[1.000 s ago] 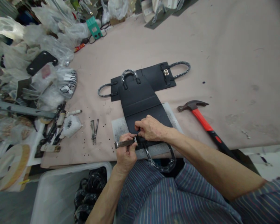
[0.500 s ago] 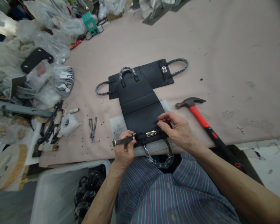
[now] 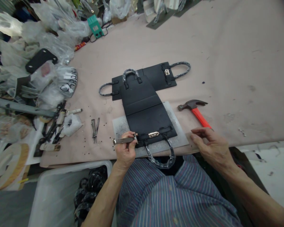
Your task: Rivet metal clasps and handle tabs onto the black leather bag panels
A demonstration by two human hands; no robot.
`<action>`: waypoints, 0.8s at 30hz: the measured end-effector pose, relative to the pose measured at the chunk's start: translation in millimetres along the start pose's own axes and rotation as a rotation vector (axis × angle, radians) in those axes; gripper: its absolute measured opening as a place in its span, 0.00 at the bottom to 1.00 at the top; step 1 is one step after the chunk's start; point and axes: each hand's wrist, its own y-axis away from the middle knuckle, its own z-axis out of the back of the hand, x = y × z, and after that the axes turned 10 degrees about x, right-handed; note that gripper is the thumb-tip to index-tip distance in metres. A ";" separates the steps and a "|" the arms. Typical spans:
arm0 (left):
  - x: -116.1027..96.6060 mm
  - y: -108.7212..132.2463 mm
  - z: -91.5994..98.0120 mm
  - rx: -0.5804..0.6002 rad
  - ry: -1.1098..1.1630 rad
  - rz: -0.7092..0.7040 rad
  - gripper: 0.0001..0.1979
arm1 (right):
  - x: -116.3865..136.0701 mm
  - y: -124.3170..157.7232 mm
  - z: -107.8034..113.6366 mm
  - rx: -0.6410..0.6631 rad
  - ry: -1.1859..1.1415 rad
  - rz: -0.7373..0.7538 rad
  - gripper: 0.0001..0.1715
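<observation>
My left hand (image 3: 126, 151) is closed around a metal punch (image 3: 121, 141), which lies nearly level, its head beside the near left corner of a black bag panel (image 3: 146, 118). That panel has a fold across its middle, a silver turn-lock clasp (image 3: 153, 134) and plastic-wrapped handles; the near handle (image 3: 161, 163) hangs over the table edge. To the right, my right hand (image 3: 211, 146) hovers over the grip of a claw hammer (image 3: 200, 116), fingers loosely bent and thumb apart. It hides most of the hammer's black grip.
A second black panel (image 3: 156, 75) lies crosswise under the first. A speckled pale board (image 3: 177, 126) supports the near panel. Two metal punches (image 3: 94, 130) rest to the left. Plastic bags (image 3: 49, 41) crowd the far left; a clear bin (image 3: 54, 192) with black handles stands below.
My right hand has left the bag panel's right edge and moved right to above the hammer grip. The left hand still holds the punch in nearly the same place.
</observation>
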 end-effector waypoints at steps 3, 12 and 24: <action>-4.8 -4.7 0.7 0.002 -0.068 -0.039 0.04 | -0.6 12.6 -6.9 0.045 -0.012 0.000 0.12; -9.8 -11.8 -0.3 0.059 -0.186 -0.096 0.04 | -14.8 10.9 6.4 -0.158 0.442 0.219 0.13; -22.6 -17.0 1.1 0.157 -0.183 0.010 0.09 | -25.1 -38.8 38.7 0.132 0.107 -0.056 0.06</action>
